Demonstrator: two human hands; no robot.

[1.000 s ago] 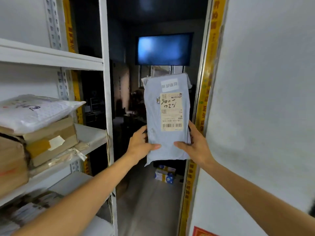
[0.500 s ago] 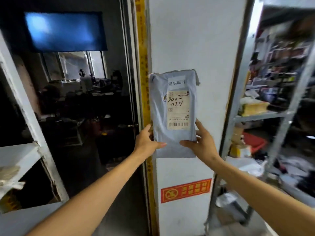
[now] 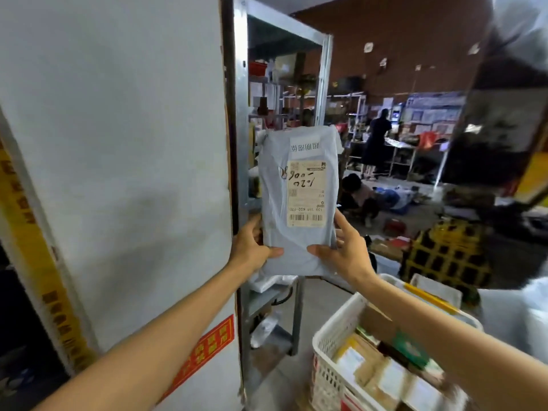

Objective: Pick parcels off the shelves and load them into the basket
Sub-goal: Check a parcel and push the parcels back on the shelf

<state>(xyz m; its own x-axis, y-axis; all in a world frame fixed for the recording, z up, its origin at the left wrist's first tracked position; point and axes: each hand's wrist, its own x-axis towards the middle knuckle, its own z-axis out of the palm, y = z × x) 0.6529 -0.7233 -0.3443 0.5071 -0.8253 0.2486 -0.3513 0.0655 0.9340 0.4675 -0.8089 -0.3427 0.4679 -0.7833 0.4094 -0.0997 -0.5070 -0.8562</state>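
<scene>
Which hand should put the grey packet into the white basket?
Probably the right hand. Both hands hold the grey packet, but the white basket sits low under the right arm; the left hand is farther away.

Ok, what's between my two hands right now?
In the head view, the lower end of the grey parcel bag, pinched on either side by the left hand and right hand.

bare forearms [image 3: 178, 321] — bare hands [image 3: 347, 255]

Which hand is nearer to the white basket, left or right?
Right. The right hand holds the grey parcel at its lower right edge, above the white basket; the left hand holds the lower left edge, farther away.
</scene>
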